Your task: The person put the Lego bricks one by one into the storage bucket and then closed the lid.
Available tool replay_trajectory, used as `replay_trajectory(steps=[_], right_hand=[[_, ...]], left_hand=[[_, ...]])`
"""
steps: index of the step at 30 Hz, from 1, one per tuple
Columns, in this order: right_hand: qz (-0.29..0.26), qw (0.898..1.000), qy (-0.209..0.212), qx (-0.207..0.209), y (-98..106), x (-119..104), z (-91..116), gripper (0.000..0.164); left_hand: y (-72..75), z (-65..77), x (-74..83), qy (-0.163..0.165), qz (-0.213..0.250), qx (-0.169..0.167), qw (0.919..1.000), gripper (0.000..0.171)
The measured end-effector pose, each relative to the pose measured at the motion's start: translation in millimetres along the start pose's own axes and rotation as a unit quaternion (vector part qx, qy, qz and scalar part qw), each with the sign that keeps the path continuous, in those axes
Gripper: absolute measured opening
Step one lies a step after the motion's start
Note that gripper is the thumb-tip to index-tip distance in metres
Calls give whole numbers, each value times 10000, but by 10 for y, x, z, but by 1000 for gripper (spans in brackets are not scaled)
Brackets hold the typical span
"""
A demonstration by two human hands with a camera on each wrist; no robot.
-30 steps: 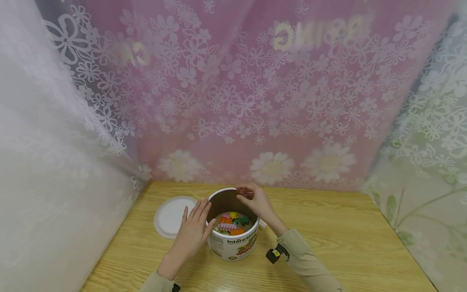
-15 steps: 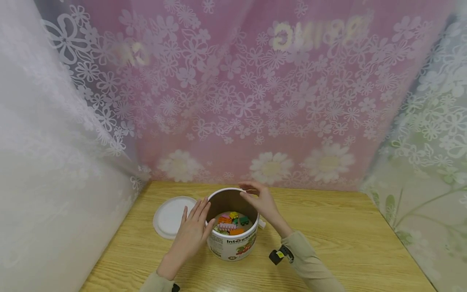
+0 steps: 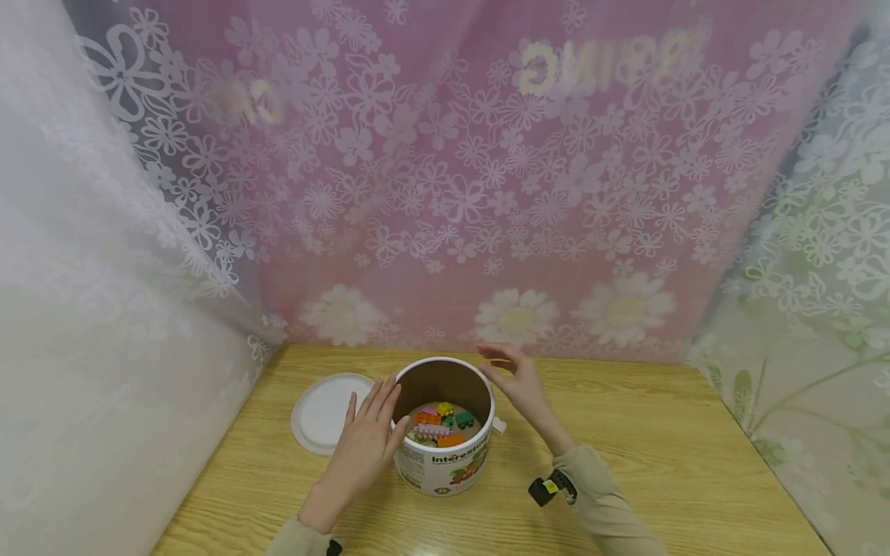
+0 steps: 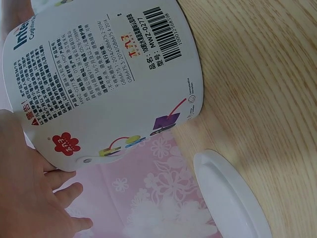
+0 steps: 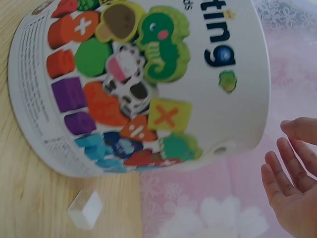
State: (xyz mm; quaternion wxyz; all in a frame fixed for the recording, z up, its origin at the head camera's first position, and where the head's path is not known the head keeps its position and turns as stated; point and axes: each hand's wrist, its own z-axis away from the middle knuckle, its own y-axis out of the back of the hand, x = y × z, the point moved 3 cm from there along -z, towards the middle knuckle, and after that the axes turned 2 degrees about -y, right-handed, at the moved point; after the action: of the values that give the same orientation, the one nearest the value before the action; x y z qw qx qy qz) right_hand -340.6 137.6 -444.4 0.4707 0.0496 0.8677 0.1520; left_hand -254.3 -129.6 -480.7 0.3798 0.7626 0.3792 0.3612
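Observation:
A white printed toy bucket point(image 3: 439, 471) stands upright on the table, its top uncovered. Inside, at the bottom, lie several colourful toy pieces: an orange block point(image 3: 452, 441), a pink studded strip point(image 3: 433, 432), a green piece point(image 3: 464, 419) and a yellow one point(image 3: 445, 409). My left hand point(image 3: 365, 440) rests on the left side of the bucket's rim with straight fingers. To the right of the rim, my right hand point(image 3: 518, 386) is held in the air, fingers loosely bent and nothing in them; the right wrist view shows a gap between this hand point(image 5: 297, 173) and the bucket point(image 5: 208, 109).
Left of the bucket a round white lid point(image 3: 323, 413) lies on the wooden table point(image 3: 626, 448). A small white block point(image 5: 85, 209) sits on the tabletop right of the bucket. Floral curtains point(image 3: 487, 193) hang behind and at both sides.
My right hand has moved off the bucket's rim to the right. My left hand and the bucket have stayed in place.

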Motion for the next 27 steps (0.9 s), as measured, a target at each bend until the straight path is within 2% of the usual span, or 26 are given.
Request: replay_trajectory(steps=[9, 15, 20, 27], right_hand=[[174, 9995, -214, 177, 93, 226, 68, 39], [491, 9977, -445, 152, 116, 410, 126, 38], [554, 9951, -812, -84, 117, 565, 167, 38], [889, 9848, -1185, -910, 90, 745, 270, 42]], left_hand=[[14, -3, 0, -26, -36, 43, 10000, 57], [16, -1, 6, -41, 5, 59, 10000, 57], [16, -1, 14, -49, -19, 49, 10000, 58], [14, 0, 15, -84, -27, 98, 9999, 57]])
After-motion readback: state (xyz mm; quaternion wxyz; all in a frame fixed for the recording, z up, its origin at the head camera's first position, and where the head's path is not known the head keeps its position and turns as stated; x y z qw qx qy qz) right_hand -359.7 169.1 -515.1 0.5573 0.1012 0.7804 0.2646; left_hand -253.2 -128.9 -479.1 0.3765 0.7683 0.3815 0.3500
